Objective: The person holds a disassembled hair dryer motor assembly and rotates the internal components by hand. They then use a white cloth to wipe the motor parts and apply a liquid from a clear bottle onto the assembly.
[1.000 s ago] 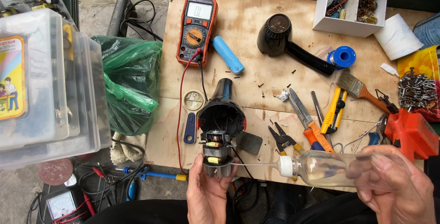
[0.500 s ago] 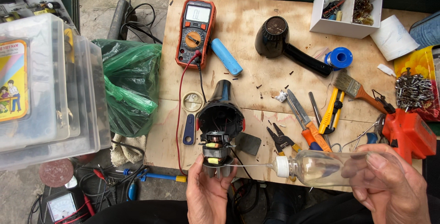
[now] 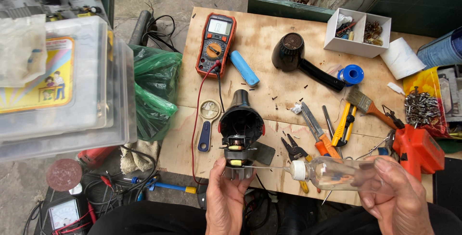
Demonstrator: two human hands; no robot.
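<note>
Cluttered plywood tabletop point(image 3: 269, 52), my left hand point(image 3: 226, 199) gripping the stiff motor core point(image 3: 236, 151) by its base, right hand point(image 3: 397, 196) squeezing the soft, light needle bottle point(image 3: 337, 173).

Bare hands point(image 3: 231, 201), no sleeves, dark trousers point(image 3: 144, 220)

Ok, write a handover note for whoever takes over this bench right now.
Left hand: holds the opened dryer body from below, motor end up.
Right hand: grips a clear bottle, its thin needle tip at the motor.
Done: casing is open, motor exposed.
Left: second dryer shell, multimeter, pliers and cutters lie unused on the board.
</note>
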